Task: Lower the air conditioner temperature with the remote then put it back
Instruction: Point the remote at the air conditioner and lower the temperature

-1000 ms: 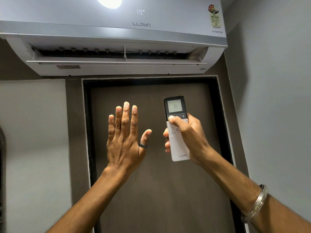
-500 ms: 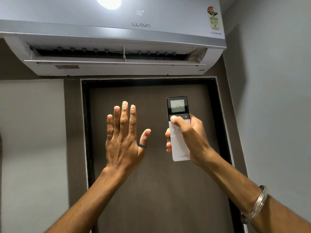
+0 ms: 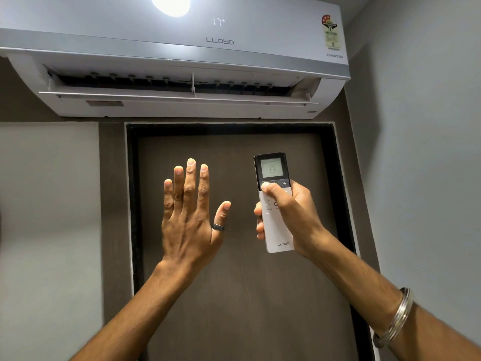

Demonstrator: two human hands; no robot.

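- Remote point(image 3: 274, 204): held upright in the right hand point(image 3: 294, 217), in front of the dark door point(image 3: 234, 295) and below the right half of the air conditioner point(image 3: 182, 43). Its screen end points up.
- Remote body: black upper section with a lit screen reading 17; white lower section with the LLOYD mark near the bottom edge.
- Right-hand grip: pressed closed around the remote. The fingers wrap the left edge from behind, the palm covers the right edge, and the thumb point(image 3: 270, 190) lies across the front with its tip on the left button of the dark strip just under the screen. The plus button to the right of the thumb tip stays uncovered.
- Right forearm: carries metal bangles point(image 3: 397, 317) well down from the wrist.
- Left hand point(image 3: 190, 220): raised beside the remote, apart from it, back of the hand toward the camera. Grip state: spread flat, four fingers straight and close together, thumb angled out to the right, holding nothing. A dark ring point(image 3: 218, 226) sits at the base of the thumb.
- Air conditioner: wall-mounted above the door frame, front panel display reading 17, LLOYD mark below the display, louver open along the underside. A rating sticker point(image 3: 330, 31) sits at the upper right of the panel.
- A bright light reflection point(image 3: 170, 3) shows at the top of the panel.
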